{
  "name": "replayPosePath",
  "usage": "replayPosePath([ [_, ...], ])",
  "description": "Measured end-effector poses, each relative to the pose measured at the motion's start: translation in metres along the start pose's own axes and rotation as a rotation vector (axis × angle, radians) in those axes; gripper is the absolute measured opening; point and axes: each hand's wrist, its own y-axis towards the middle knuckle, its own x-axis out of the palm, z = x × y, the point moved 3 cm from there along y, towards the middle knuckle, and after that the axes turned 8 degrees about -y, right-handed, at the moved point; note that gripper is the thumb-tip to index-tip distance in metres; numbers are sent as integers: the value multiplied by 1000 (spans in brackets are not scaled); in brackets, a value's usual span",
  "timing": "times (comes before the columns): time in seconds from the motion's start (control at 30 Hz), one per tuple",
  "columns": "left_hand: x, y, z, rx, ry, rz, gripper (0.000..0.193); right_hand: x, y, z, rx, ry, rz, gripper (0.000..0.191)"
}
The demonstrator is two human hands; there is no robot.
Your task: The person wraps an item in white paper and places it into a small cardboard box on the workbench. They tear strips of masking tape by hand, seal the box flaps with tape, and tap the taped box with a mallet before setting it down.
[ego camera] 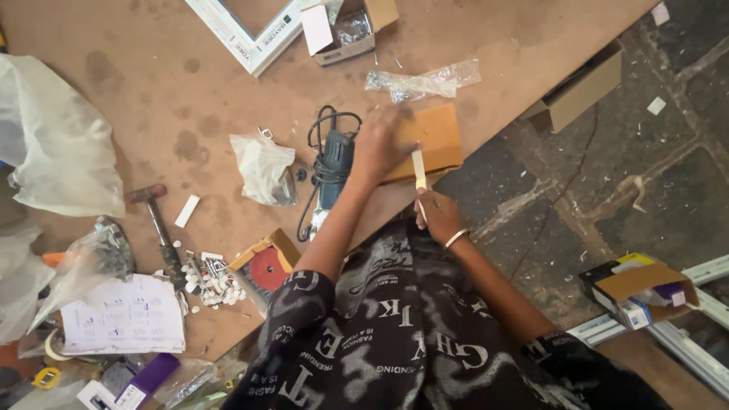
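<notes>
My left hand [383,143] presses flat on a small brown board block [434,138] at the edge of the big wooden worktop [152,99]. My right hand [439,215] grips a thin white strip [418,168] that stands against the block's near side. A blue power tool [334,163] with a coiled black cord lies just left of my left hand.
A hammer [158,224], plastic bags [262,167], loose white plugs [213,285], a red disc in a box [267,267] and papers [125,315] crowd the worktop's left. A white frame [243,42] and small boxes [345,26] sit at the top. Stone floor with cartons [638,292] lies to the right.
</notes>
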Motion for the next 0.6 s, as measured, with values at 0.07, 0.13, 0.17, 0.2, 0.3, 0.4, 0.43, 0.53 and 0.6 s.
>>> replayPosePath([
  [0.07, 14, -7, 2, 168, 224, -205, 19, 4, 8, 16, -25, 24, -36, 48],
  [0.13, 17, -28, 7, 280, 284, -192, 44, 9, 14, 30, -41, 87, -90, 46],
  [0.17, 17, -39, 10, 344, 317, -184, 57, 10, 16, 34, -65, 129, -98, 46],
  [0.2, 16, -48, 11, 314, 311, -211, 65, 10, 17, 37, -89, 172, -103, 45],
  [0.3, 14, -68, 14, 283, 364, -179, 83, 3, 19, 39, -209, 173, -30, 45],
  [0.4, 15, -64, 13, 321, 558, -9, 81, -2, 23, 37, -194, 104, 47, 45],
  [0.43, 19, -58, 11, 297, 605, -26, 83, -4, 26, 36, -161, 79, 69, 46],
  [0.53, 29, -43, 1, 247, 598, -110, 88, -8, 42, 31, -89, 48, 106, 46],
  [0.6, 30, -34, -3, 255, 588, -112, 91, -19, 52, 16, -234, -321, 205, 50],
])
